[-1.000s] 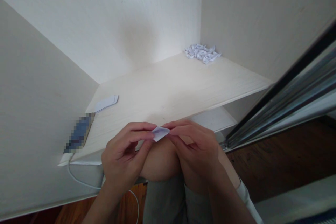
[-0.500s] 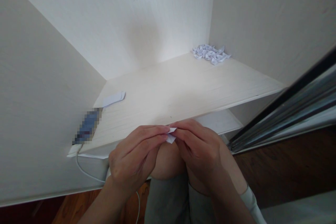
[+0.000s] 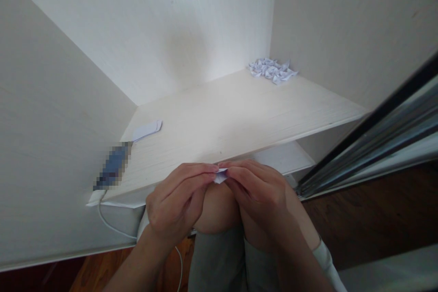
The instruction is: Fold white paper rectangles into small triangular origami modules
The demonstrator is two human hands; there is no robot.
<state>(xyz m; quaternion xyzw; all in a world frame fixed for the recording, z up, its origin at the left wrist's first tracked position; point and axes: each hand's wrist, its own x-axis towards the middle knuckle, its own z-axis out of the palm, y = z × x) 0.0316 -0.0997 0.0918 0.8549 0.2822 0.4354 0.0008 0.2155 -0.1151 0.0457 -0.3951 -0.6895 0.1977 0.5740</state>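
Note:
A small folded piece of white paper (image 3: 221, 176) is pinched between my two hands, just in front of the shelf edge and above my knees. My left hand (image 3: 181, 198) grips its left side with the fingertips. On the other side, my right hand (image 3: 260, 194) is closed on the paper's right end, the fingers bent over it. Fingers cover much of the paper, so its full shape is hidden. At the back right corner of the shelf lies a pile of small folded paper pieces (image 3: 272, 71). Flat white paper slips (image 3: 147, 131) rest at the left.
The white shelf (image 3: 205, 118) has walls on three sides. A blurred-out phone-like object (image 3: 112, 166) lies at its left edge, with a white cable (image 3: 112, 226) hanging down. A lower shelf (image 3: 285, 157) sits beneath. Dark door-frame rails (image 3: 369, 132) stand at the right.
The paper's lower flap shows less than before, and its front opening looks different. My fingers have shifted slightly around it. The view has moved a little.

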